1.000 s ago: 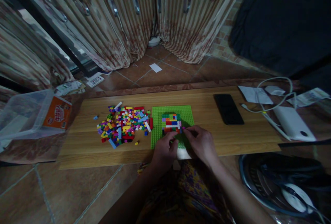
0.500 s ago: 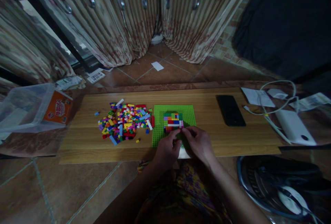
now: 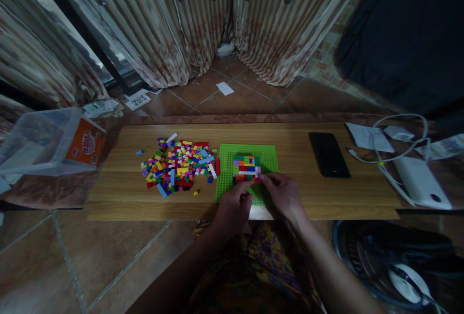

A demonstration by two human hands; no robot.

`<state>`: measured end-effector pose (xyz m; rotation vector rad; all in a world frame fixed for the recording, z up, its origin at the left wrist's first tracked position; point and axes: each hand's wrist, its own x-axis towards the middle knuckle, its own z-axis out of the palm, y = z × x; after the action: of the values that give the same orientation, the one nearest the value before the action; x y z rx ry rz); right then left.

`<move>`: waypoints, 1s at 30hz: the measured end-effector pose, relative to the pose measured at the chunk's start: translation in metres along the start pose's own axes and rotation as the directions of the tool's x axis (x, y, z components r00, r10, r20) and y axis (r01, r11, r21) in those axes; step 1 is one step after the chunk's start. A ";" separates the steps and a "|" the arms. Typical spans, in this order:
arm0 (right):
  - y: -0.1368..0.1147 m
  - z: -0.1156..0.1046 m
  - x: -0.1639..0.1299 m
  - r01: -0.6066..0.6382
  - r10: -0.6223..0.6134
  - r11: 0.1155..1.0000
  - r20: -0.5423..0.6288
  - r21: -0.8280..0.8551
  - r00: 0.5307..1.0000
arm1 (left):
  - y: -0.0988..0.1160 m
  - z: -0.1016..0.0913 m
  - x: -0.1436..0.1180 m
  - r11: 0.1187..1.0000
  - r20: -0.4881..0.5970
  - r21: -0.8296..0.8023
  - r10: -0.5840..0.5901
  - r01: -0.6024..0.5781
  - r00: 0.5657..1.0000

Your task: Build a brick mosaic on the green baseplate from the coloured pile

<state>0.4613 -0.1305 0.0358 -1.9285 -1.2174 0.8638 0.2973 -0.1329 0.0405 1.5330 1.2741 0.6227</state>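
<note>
A green baseplate [image 3: 266,155] lies on a low wooden board [image 3: 297,193]. On it stands a small block built of many coloured bricks [image 3: 246,168]. My left hand [image 3: 232,210] rests at the plate's near edge, its fingers curled and touching the block's front. My right hand [image 3: 284,197] sits just right of it, fingertips pinched at the block's lower right corner. Whether a loose brick is between the fingers is too small and dark to tell. A heap of loose coloured bricks [image 3: 178,166] lies left of the plate.
A black phone [image 3: 328,154] lies right of the plate. White cables, papers and a white device [image 3: 420,182] sit at the far right. A clear plastic bin [image 3: 39,140] with an orange label stands left. Curtains hang behind. A fan [image 3: 391,265] lies at lower right.
The view has tilted and shifted slightly. Both hands stay at the block's front edge, my left hand's fingers having closed in nearer my right.
</note>
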 end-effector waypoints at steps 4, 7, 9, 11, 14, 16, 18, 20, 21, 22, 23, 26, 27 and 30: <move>0.000 -0.002 0.003 0.000 0.000 1.000 0.033 0.015 0.999 | -0.001 -0.004 -0.001 1.000 -0.024 0.019 0.009 -0.009 1.000; -0.002 -0.003 0.004 -0.015 0.014 1.000 0.050 0.011 0.999 | -0.001 -0.007 -0.001 0.999 -0.014 0.027 0.020 -0.020 1.000; -0.003 -0.003 0.004 -0.025 0.025 1.000 0.047 0.006 0.999 | -0.002 -0.007 -0.001 0.999 -0.012 0.035 0.023 -0.023 1.000; -0.004 -0.002 0.003 -0.027 0.027 1.000 0.044 0.000 0.999 | -0.003 -0.007 -0.001 0.999 -0.013 0.041 0.019 -0.018 1.000; -0.001 0.000 0.003 0.000 0.001 1.000 0.035 -0.017 0.999 | -0.003 -0.008 -0.002 0.999 -0.007 0.040 0.004 -0.004 1.000; 0.002 0.001 0.003 0.020 -0.018 0.999 0.029 -0.039 0.999 | -0.003 -0.010 -0.004 0.999 -0.014 0.044 -0.004 0.004 1.000; 0.005 0.002 0.003 0.040 -0.038 0.998 0.040 -0.048 0.998 | -0.004 -0.013 -0.007 0.999 -0.037 0.054 -0.007 0.009 0.999; 0.008 0.001 0.002 0.065 -0.064 0.998 0.069 -0.015 0.996 | -0.007 -0.017 -0.011 0.998 -0.065 0.066 -0.011 0.015 0.998; 0.010 0.000 0.001 0.072 -0.074 0.997 0.077 0.023 0.994 | -0.010 -0.020 -0.014 0.997 -0.081 0.073 -0.011 0.017 0.997; 0.012 -0.001 0.000 0.074 -0.079 0.995 0.075 0.071 0.994 | -0.013 -0.023 -0.016 0.997 -0.091 0.080 -0.011 0.018 0.996; 0.015 -0.004 -0.002 0.073 -0.081 0.990 0.056 0.120 0.995 | -0.017 -0.025 -0.018 0.996 -0.106 0.092 -0.010 0.020 0.994; 0.028 -0.023 0.001 0.109 -0.090 0.980 -0.117 0.168 0.989 | -0.032 -0.031 -0.023 0.985 -0.129 0.170 0.007 0.015 0.992; 0.034 -0.034 0.004 0.131 -0.103 0.983 -0.204 0.127 0.973 | -0.037 -0.033 -0.023 0.976 -0.143 0.217 0.032 -0.001 0.989; 0.054 -0.075 0.024 0.103 -0.153 0.986 -0.470 -0.131 0.870 | -0.047 -0.033 -0.021 0.938 -0.168 0.344 0.112 -0.049 0.979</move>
<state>0.5555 -0.1410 0.0280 -1.9576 -1.0811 0.2275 0.2426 -0.1435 0.0137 1.8517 1.5263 0.6341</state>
